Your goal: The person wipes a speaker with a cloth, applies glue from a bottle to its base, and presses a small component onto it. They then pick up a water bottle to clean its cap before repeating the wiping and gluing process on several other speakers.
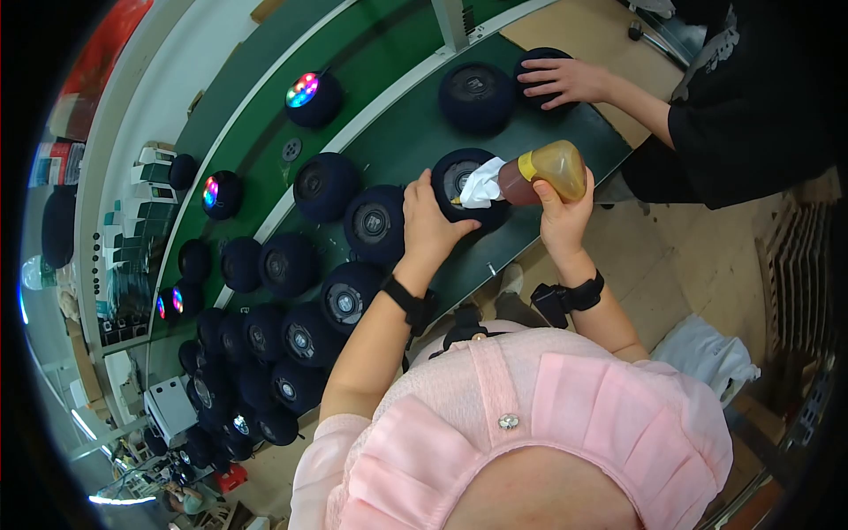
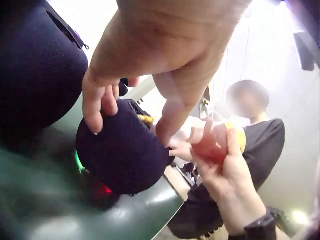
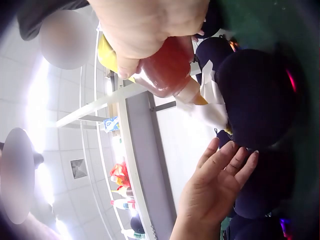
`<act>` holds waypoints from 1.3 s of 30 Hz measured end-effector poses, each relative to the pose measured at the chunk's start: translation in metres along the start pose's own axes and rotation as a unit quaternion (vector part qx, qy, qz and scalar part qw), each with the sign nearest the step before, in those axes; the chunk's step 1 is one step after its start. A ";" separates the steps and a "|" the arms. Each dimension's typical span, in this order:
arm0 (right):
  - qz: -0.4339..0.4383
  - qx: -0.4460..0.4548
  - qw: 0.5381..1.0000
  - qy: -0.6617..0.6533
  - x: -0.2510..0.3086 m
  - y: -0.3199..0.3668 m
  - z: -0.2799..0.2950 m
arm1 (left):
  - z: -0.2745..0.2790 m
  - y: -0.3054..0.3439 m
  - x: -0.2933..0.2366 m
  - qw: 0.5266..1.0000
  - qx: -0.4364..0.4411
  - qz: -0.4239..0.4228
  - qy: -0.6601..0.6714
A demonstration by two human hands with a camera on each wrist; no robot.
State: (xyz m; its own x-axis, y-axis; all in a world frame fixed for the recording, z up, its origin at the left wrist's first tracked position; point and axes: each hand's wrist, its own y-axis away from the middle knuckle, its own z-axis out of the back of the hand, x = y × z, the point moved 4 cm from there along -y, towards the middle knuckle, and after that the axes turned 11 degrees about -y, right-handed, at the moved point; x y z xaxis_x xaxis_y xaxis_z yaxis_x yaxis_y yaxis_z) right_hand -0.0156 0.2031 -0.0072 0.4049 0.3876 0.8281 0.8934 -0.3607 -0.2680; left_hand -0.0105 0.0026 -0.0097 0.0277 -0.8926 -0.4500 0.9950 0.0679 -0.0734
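A round navy speaker (image 1: pixel 492 219) stands on the green bench, its ringed end facing up. My left hand (image 1: pixel 430 223) holds it from the side, thumb and fingers spread around its upper edge. In my right hand (image 1: pixel 566 216) I grip a squeeze bottle (image 1: pixel 558 161) of reddish-amber liquid, with a yellow band, tilted nozzle-down. White tissue (image 1: pixel 482 183) is wrapped about its neck. The yellowish nozzle tip reaches the speaker's ringed end in the left wrist view, close to my left thumb. Tissue and bottle hide part of that end in the head view.
More navy speakers (image 1: pixel 374 223) crowd the bench (image 1: pixel 389 146) to the left. Lit speakers (image 1: pixel 314 97) stand on the green strip behind a pale rail. Another person's hand (image 1: pixel 570 81) rests on a speaker at the far right. Stacked cardboard (image 1: pixel 808 274) stands on the right.
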 end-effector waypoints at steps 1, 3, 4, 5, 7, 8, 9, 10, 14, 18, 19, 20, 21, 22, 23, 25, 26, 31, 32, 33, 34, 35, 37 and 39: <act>0.001 0.003 1.000 0.001 0.002 -0.001 -0.002 | 0.000 -0.002 0.001 1.000 -0.001 0.000 0.000; 0.012 0.006 1.000 0.024 0.008 -0.003 0.001 | -0.005 -0.003 0.000 0.998 0.055 0.011 0.010; 0.021 0.008 0.999 0.047 0.010 -0.003 0.002 | -0.004 -0.002 0.001 0.998 0.058 0.010 0.011; 0.022 0.006 0.999 0.049 0.009 -0.002 0.004 | -0.003 -0.002 0.002 0.997 0.074 0.021 0.028; 0.022 -0.020 0.999 0.020 0.001 -0.002 0.008 | -0.002 -0.002 0.005 0.994 0.089 0.032 0.044; 0.023 -0.020 0.999 0.020 -0.002 -0.003 0.012 | -0.002 -0.003 0.006 0.994 0.091 0.033 0.048; -0.034 -0.050 0.998 -0.034 -0.011 -0.002 0.017 | -0.001 -0.002 0.008 0.994 0.092 0.035 0.052; -0.091 -0.080 0.989 -0.088 -0.015 -0.003 0.021 | -0.001 -0.002 0.007 0.994 0.092 0.035 0.052; -0.271 -0.114 0.929 -0.224 -0.025 -0.006 0.038 | 0.001 -0.001 -0.005 0.992 0.092 0.059 0.059; -0.334 -0.249 0.869 -0.268 -0.025 0.003 0.048 | -0.014 -0.007 -0.021 0.994 0.057 0.037 0.086; -0.340 -0.253 0.860 -0.283 -0.028 0.004 0.054 | -0.020 -0.009 -0.026 0.993 0.052 0.029 0.100; -0.342 -0.270 0.851 -0.293 -0.030 0.004 0.060 | -0.026 -0.013 -0.032 0.992 0.053 0.034 0.112; -0.344 -0.288 0.841 -0.302 -0.031 0.004 0.066 | -0.032 -0.017 -0.040 0.990 0.055 0.038 0.125; -0.349 -0.281 0.841 -0.304 -0.030 0.004 0.070 | -0.039 -0.022 -0.046 0.988 0.050 0.041 0.139; -0.340 -0.297 0.835 -0.314 -0.028 0.003 0.076 | -0.046 -0.028 -0.053 0.986 0.043 0.042 0.155; -0.330 -0.304 0.831 -0.328 -0.024 -0.002 0.087 | -0.053 -0.041 -0.069 0.981 0.042 0.066 0.176; -0.327 -0.304 0.830 -0.334 -0.023 -0.003 0.094 | -0.061 -0.048 -0.075 0.979 0.035 0.062 0.191; -0.317 -0.316 0.826 -0.343 -0.017 -0.006 0.113 | -0.093 -0.083 -0.099 0.942 0.096 -0.007 0.323; -0.319 -0.322 0.823 -0.342 -0.018 -0.006 0.114 | -0.094 -0.088 -0.103 0.942 0.068 -0.012 0.329; -0.318 -0.317 0.824 -0.346 -0.018 -0.006 0.115 | -0.094 -0.100 -0.097 0.943 0.062 -0.015 0.326; -0.328 -0.329 0.819 -0.337 -0.017 -0.006 0.115 | -0.084 -0.118 -0.088 0.945 0.018 -0.026 0.326; -0.337 -0.342 0.814 -0.327 -0.016 -0.006 0.116 | -0.072 -0.138 -0.078 0.944 -0.026 -0.036 0.326; -0.359 -0.348 0.808 -0.313 -0.013 -0.008 0.115 | -0.031 -0.185 -0.032 0.901 -0.164 0.074 0.395; -0.367 -0.320 0.817 -0.309 -0.013 -0.003 0.110 | 0.022 -0.215 0.036 0.870 -0.362 0.229 0.245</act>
State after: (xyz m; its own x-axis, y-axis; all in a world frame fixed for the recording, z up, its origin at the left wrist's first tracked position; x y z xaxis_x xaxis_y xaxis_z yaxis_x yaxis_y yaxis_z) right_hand -0.0021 0.2925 -0.0716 0.0036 0.9817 0.1905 0.7353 -0.1317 0.6648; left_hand -0.2212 -0.0543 0.0091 0.1852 -0.4132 -0.8916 0.5649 0.7872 -0.2475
